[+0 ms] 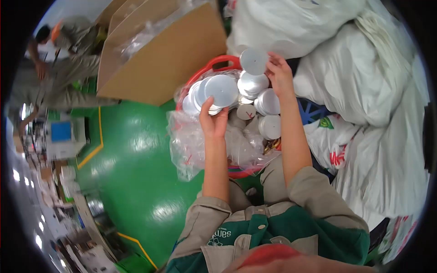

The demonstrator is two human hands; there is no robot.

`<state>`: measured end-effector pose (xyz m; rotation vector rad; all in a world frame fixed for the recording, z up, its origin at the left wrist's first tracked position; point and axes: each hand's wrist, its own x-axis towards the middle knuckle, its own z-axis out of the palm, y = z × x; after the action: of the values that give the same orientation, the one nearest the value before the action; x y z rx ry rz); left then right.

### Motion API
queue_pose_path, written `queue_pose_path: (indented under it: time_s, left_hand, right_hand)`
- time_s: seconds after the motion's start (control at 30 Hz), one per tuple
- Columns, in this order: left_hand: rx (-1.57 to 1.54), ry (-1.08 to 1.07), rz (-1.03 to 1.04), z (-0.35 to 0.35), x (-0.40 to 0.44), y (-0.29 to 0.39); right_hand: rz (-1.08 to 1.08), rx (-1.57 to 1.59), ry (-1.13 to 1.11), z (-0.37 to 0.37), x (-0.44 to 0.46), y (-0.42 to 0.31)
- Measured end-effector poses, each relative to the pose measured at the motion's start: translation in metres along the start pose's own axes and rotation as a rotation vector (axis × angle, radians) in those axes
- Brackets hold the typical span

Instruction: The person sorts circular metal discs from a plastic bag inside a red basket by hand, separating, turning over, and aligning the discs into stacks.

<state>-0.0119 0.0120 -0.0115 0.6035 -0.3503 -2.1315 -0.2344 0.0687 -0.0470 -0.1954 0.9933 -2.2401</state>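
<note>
A round silver metal disc (254, 62) is pinched at its right edge by my right hand (278, 73), above the far side of a red basket (200, 72). My left hand (213, 122) grips the near edge of another metal disc (221, 90), which overlaps several more like it on the left. Stacks of shiny discs (270, 102) lie in the basket between and below my hands. Among them sits a small grey round piece (246, 112) with a red mark. Clear plastic bagging (193, 145) lines the basket and spills over its near left rim.
A large cardboard box (168, 54) stands beyond the basket on the left. Bulging white sacks (346, 77) crowd the right side. Green floor (141, 150) with yellow lines lies to the left. Another person (68, 59) is at the upper left, near cluttered benches.
</note>
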Motion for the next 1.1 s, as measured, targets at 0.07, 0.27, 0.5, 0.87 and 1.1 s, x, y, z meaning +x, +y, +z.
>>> queue_pose_path:
  time_s: [0.07, 0.27, 0.5, 0.87, 1.1]
  left_hand:
    - [-0.020, -0.017, -0.024, 0.008, -0.019, 0.003]
    - [-0.038, -0.103, -0.249, 0.027, -0.054, -0.018]
    - [-0.026, -0.090, -0.220, 0.051, -0.072, -0.001]
    - [0.094, -0.045, -0.060, 0.014, -0.039, 0.030]
    - [0.003, -0.058, -0.072, 0.016, -0.038, 0.028]
  right_hand:
    - [0.049, -0.117, -0.007, 0.013, -0.006, 0.012]
    - [0.669, 0.652, -0.287, 0.007, -0.055, 0.123]
    - [0.067, -0.986, -0.522, 0.096, -0.057, 0.160]
    - [0.257, -0.181, -0.239, 0.096, -0.110, 0.008]
    - [0.062, -0.451, -0.237, 0.097, -0.111, 0.006]
